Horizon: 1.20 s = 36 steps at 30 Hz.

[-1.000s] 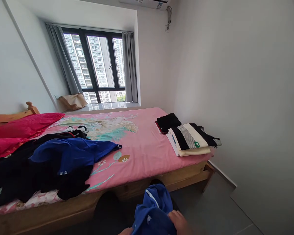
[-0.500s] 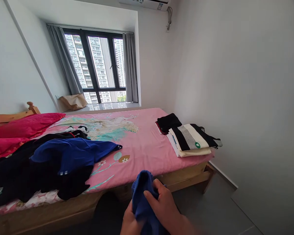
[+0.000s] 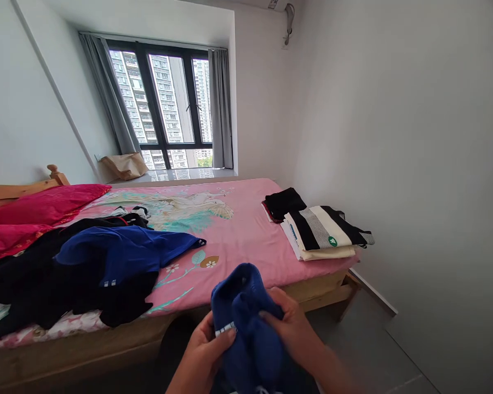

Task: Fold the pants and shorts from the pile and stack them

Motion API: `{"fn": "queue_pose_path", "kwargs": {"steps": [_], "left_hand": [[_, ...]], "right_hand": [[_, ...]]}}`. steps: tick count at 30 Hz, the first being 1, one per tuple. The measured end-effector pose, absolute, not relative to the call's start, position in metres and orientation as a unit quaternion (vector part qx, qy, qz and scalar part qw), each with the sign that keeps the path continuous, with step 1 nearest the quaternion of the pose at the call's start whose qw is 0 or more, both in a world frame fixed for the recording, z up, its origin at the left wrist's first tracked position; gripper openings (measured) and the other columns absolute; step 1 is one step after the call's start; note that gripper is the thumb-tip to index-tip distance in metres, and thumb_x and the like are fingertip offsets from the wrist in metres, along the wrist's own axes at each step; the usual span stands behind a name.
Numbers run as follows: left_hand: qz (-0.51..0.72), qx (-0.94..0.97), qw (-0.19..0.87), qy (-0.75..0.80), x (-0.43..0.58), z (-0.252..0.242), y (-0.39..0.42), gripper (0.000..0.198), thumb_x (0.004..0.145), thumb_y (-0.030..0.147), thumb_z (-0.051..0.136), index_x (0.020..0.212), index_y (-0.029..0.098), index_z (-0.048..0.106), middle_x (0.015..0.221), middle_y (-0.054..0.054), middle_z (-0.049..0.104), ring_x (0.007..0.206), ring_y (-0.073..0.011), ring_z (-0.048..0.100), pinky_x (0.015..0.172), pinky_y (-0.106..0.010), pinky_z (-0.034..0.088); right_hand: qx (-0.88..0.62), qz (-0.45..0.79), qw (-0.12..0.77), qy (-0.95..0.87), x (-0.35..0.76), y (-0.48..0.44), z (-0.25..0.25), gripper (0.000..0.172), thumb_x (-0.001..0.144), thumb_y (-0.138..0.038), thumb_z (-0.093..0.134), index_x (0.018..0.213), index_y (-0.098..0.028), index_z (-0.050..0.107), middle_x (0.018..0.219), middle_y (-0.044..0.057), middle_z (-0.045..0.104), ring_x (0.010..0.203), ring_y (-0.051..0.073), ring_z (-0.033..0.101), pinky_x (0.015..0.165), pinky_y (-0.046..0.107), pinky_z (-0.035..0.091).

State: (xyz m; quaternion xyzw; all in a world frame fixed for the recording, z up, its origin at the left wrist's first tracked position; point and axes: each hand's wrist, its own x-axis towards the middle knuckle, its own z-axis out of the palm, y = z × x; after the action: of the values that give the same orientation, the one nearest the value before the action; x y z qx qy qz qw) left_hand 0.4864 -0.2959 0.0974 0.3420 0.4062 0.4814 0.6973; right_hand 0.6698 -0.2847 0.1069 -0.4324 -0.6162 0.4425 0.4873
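A bunched blue garment (image 3: 246,334) hangs between my hands in front of the bed's edge, its rimmed opening facing up. My left hand (image 3: 209,342) grips its left side, thumb lying by a white striped tag or trim. On the right side, my right hand (image 3: 290,323) pinches the rim between thumb and fingers. A bit of white cord or lettering shows at the bottom of the cloth, cut off by the frame. Another blue garment (image 3: 127,249) with small white marks lies on the bed to the left, on top of rumpled black clothes (image 3: 61,295).
The bed (image 3: 246,230) has a pink floral sheet. Folded clothes (image 3: 324,232), striped black and cream on top, sit at its right corner beside a folded black garment (image 3: 285,204). Red pillows (image 3: 53,202) lie at the left. A paper bag (image 3: 125,166) stands on the windowsill.
The blue garment has been raised and its opening spread wider. My hands have moved apart, the left one further left, and the white tag now shows.
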Motion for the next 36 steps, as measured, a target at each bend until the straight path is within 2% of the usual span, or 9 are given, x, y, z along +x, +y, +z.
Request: {"fn": "queue_pose_path", "kwargs": {"steps": [3, 6, 9, 12, 19, 22, 26, 32, 36], "left_hand": [[0.463, 0.443, 0.597, 0.482, 0.457, 0.125, -0.279, 0.035, 0.065, 0.039, 0.070, 0.092, 0.017, 0.065, 0.074, -0.005, 0.069, 0.062, -0.0194, 0.064, 0.062, -0.031, 0.051], [0.360, 0.632, 0.298, 0.619, 0.417, 0.142, -0.256, 0.020, 0.070, 0.030, 0.058, 0.082, 0.021, 0.070, 0.081, -0.003, 0.069, 0.071, -0.0197, 0.062, 0.065, -0.027, 0.047], [0.217, 0.712, 0.111, 0.659, 0.393, 0.153, -0.240, 0.032, 0.073, 0.021, 0.046, 0.088, 0.026, 0.073, 0.100, -0.001, 0.068, 0.085, -0.0207, 0.062, 0.074, -0.027, 0.043], [0.205, 0.741, 0.164, 0.618, 0.394, 0.167, -0.236, 0.041, 0.071, 0.017, 0.042, 0.096, 0.025, 0.073, 0.099, -0.001, 0.070, 0.092, -0.0214, 0.062, 0.081, -0.028, 0.043], [0.402, 0.565, 0.478, 0.539, 0.408, 0.203, -0.248, 0.043, 0.068, 0.037, 0.064, 0.107, 0.018, 0.066, 0.079, -0.001, 0.070, 0.068, -0.0154, 0.062, 0.062, -0.022, 0.046], [0.374, 0.595, 0.446, 0.555, 0.397, 0.187, -0.244, 0.041, 0.068, 0.040, 0.065, 0.100, 0.015, 0.068, 0.068, 0.000, 0.066, 0.060, -0.0139, 0.058, 0.056, -0.021, 0.044], [0.327, 0.686, 0.345, 0.551, 0.395, 0.152, -0.252, 0.034, 0.072, 0.040, 0.062, 0.096, 0.017, 0.071, 0.085, -0.004, 0.069, 0.071, -0.0178, 0.061, 0.063, -0.025, 0.048], [0.343, 0.745, 0.242, 0.519, 0.425, 0.150, -0.308, 0.022, 0.076, 0.036, 0.063, 0.093, 0.024, 0.070, 0.092, -0.005, 0.064, 0.081, -0.0178, 0.061, 0.073, -0.025, 0.049], [0.364, 0.724, 0.334, 0.482, 0.431, 0.160, -0.337, 0.025, 0.083, 0.043, 0.053, 0.085, 0.024, 0.070, 0.084, -0.004, 0.064, 0.072, -0.0165, 0.061, 0.063, -0.023, 0.050]], "right_hand": [[-0.491, 0.282, 0.527, -0.633, 0.701, -0.261, 0.129, 0.022, 0.074, -0.019, 0.055, 0.084, -0.025, 0.073, 0.088, 0.003, 0.060, 0.087, 0.020, 0.056, 0.085, 0.034, 0.044], [-0.543, 0.183, 0.548, -0.609, 0.728, -0.246, 0.143, 0.036, 0.064, -0.011, 0.054, 0.089, -0.029, 0.074, 0.102, 0.001, 0.061, 0.093, 0.021, 0.055, 0.093, 0.037, 0.040], [-0.569, 0.171, 0.483, -0.643, 0.735, -0.240, 0.148, 0.040, 0.060, -0.008, 0.050, 0.085, -0.029, 0.074, 0.096, 0.001, 0.065, 0.088, 0.021, 0.056, 0.090, 0.038, 0.040], [-0.557, 0.192, 0.442, -0.676, 0.725, -0.236, 0.153, 0.040, 0.060, -0.006, 0.048, 0.082, -0.028, 0.073, 0.090, 0.000, 0.068, 0.087, 0.021, 0.058, 0.085, 0.036, 0.041], [-0.500, 0.306, 0.414, -0.697, 0.706, -0.241, 0.188, 0.027, 0.071, -0.018, 0.051, 0.089, -0.023, 0.070, 0.084, -0.001, 0.069, 0.074, 0.016, 0.059, 0.066, 0.025, 0.042], [-0.502, 0.275, 0.340, -0.746, 0.698, -0.245, 0.192, 0.018, 0.077, -0.028, 0.052, 0.075, -0.020, 0.068, 0.069, -0.001, 0.065, 0.064, 0.014, 0.054, 0.057, 0.023, 0.035], [-0.538, 0.223, 0.277, -0.764, 0.684, -0.244, 0.183, 0.032, 0.082, -0.036, 0.048, 0.057, -0.017, 0.055, 0.055, -0.002, 0.052, 0.055, 0.011, 0.042, 0.051, 0.023, 0.024], [-0.527, 0.195, 0.256, -0.787, 0.656, -0.251, 0.181, 0.040, 0.090, -0.040, 0.039, 0.060, -0.017, 0.052, 0.057, -0.001, 0.054, 0.055, 0.010, 0.040, 0.053, 0.024, 0.021], [-0.539, 0.162, 0.241, -0.791, 0.637, -0.257, 0.185, 0.040, 0.090, -0.041, 0.039, 0.064, -0.017, 0.057, 0.063, 0.002, 0.062, 0.055, 0.010, 0.044, 0.055, 0.025, 0.023]]}}
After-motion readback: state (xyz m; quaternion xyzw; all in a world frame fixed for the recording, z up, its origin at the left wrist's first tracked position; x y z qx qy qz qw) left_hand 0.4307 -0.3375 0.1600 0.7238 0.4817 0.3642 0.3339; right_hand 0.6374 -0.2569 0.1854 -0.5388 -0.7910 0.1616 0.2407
